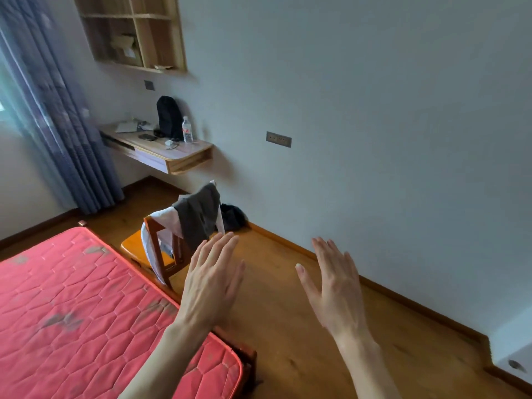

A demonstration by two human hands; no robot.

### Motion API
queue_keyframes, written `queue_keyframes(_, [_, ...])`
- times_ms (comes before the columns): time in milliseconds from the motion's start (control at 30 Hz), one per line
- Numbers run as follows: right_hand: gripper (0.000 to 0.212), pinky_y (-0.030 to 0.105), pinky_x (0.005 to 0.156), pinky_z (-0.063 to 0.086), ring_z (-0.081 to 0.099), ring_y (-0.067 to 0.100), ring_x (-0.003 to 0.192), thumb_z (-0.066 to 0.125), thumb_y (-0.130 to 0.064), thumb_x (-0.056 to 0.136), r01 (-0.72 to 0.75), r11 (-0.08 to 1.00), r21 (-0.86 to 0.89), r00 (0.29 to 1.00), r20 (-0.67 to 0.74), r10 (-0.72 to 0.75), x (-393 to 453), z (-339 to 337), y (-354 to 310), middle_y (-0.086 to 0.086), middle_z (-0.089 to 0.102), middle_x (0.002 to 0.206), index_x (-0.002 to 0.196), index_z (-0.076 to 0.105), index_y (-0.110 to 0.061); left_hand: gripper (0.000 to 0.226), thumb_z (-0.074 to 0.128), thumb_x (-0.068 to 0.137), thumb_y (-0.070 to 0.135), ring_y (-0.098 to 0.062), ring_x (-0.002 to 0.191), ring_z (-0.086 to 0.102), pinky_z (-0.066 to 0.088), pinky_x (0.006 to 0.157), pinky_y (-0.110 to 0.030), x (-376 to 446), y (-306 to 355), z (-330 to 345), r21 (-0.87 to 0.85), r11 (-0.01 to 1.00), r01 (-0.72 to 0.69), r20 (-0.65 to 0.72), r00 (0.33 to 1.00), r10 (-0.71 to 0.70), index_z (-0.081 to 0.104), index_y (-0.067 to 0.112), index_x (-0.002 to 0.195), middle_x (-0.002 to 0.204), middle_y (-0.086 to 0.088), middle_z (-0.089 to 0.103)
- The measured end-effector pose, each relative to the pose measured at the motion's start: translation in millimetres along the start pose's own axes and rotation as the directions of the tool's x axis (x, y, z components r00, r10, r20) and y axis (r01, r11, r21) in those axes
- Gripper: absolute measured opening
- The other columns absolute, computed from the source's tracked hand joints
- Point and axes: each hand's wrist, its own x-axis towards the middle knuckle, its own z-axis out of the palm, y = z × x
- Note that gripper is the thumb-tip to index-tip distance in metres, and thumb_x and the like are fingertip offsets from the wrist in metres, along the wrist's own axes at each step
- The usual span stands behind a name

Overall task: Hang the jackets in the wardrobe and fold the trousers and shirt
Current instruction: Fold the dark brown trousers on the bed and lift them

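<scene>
A bed with a bare red quilted mattress [86, 298] fills the lower left, on a wooden floor [302, 326]. A wall-mounted wooden bench [184, 156] carries a black backpack [169, 118], a clear water bottle [187, 129] just beside it, a dark phone [147, 137] and some papers [126, 126]. Above hangs an open wooden shelf [135, 33]. Blue curtains [60, 125] hang at the left. A wall socket [278, 139] sits right of the bench.

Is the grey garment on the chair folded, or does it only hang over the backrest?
Only hanging. The grey garment drapes unfolded over the chair backrest, on top of a white garment.
</scene>
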Motion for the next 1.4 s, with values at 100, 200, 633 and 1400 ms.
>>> queue_keyframes(100, [0.072, 0.035, 0.129, 0.010, 0.022, 0.010, 0.157, 0.028, -0.068, 0.104, 0.056, 0.997, 0.047, 0.998, 0.018, -0.057, 56, 11, 31, -0.006, 0.034, 0.167, 0.162, 0.034, -0.026, 0.056, 0.041, 0.105, 0.049, -0.024, 0.151, 0.039, 0.035, 0.123, -0.055, 38, 8, 24, 0.049, 0.997, 0.062, -0.020, 0.998, -0.062, 0.056, 0.015, 0.148, 0.154, -0.005, 0.054])
queue_keyframes(200, [0.072, 0.035, 0.129, 0.013, 0.025, 0.011, 0.157, 0.028, -0.068, 0.103, 0.103, 0.990, 0.100, 0.994, 0.032, -0.107, 106, 18, 57, -0.004, 0.039, 0.166, 0.161, 0.037, -0.025, 0.057, 0.042, 0.105, 0.048, -0.025, 0.151, 0.040, 0.034, 0.123, -0.054, 72, 14, 43, 0.077, 0.991, 0.109, -0.058, 0.993, -0.105, 0.056, 0.014, 0.147, 0.154, -0.006, 0.055])
queue_keyframes(633, [0.066, 0.027, 0.127, 0.007, 0.026, 0.009, 0.156, 0.037, -0.064, 0.105, 0.305, 0.919, 0.251, 0.934, 0.107, -0.340, 259, 117, 85, -0.007, 0.039, 0.165, 0.159, 0.040, -0.027, 0.056, 0.044, 0.104, 0.044, -0.026, 0.152, 0.038, 0.034, 0.124, -0.052, 145, -40, 108, 0.187, 0.904, 0.385, -0.182, 0.918, -0.353, 0.053, 0.013, 0.150, 0.156, -0.008, 0.052])
queue_keyframes(1400, [0.064, 0.036, 0.128, 0.026, 0.032, 0.013, 0.155, 0.045, -0.056, 0.105, 0.341, 0.874, 0.346, 0.805, 0.372, -0.462, 454, 375, 35, -0.003, 0.041, 0.165, 0.161, 0.035, -0.026, 0.048, 0.054, 0.105, 0.037, -0.022, 0.145, 0.046, 0.037, 0.122, -0.045, 229, -265, 240, 0.214, 0.683, 0.698, -0.185, 0.716, -0.673, 0.054, 0.015, 0.148, 0.149, -0.005, 0.058])
